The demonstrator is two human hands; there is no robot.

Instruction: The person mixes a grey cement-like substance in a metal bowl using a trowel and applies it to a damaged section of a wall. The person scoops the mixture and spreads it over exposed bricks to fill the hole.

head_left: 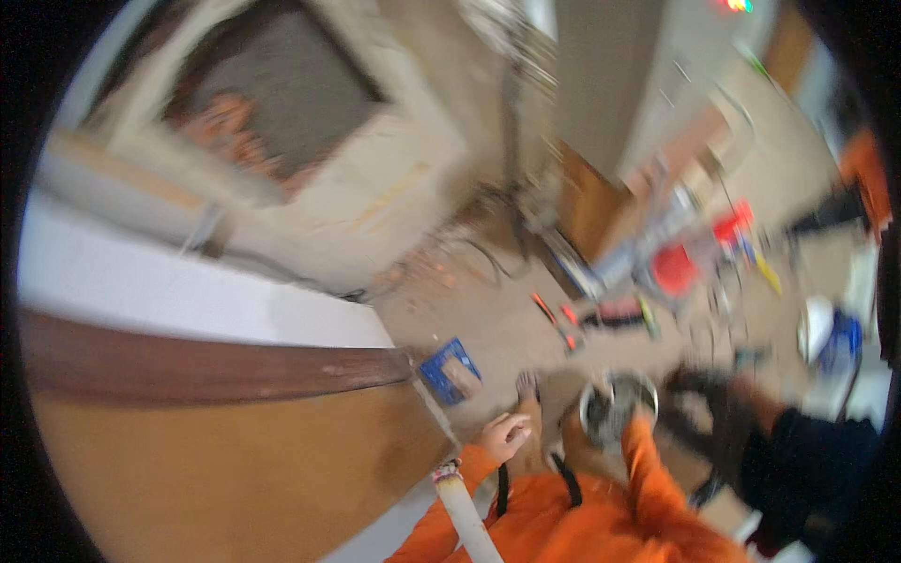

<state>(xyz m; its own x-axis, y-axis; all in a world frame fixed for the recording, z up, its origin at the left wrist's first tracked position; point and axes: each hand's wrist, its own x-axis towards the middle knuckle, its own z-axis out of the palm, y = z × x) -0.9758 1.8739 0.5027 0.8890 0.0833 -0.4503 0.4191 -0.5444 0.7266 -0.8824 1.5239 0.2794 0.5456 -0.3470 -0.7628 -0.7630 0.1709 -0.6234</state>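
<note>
My right hand [642, 418] reaches into a round bucket [654, 387] at my feet. Wet grey mortar [615, 427] lies in it, and a dark shape inside is too blurred to name. The fingers of that hand are hidden, so its grip does not show. To the left of the bucket, my left hand [507, 436] hangs in the air with fingers loosely bent, the thumb apart and nothing between them. A pale rod-shaped thing [466, 521] crosses my left forearm. A blue tray or box [450, 370] with a beige patch lies on the floor ahead.
An orange-and-black hand tool [554, 322] lies ahead, with blurred red items [674, 269] farther right. A wooden ledge [216, 372] runs along my left. At far left, the wall has a square recess [282, 89] with broken brick. A person in dark shorts [807, 479] is close on my right.
</note>
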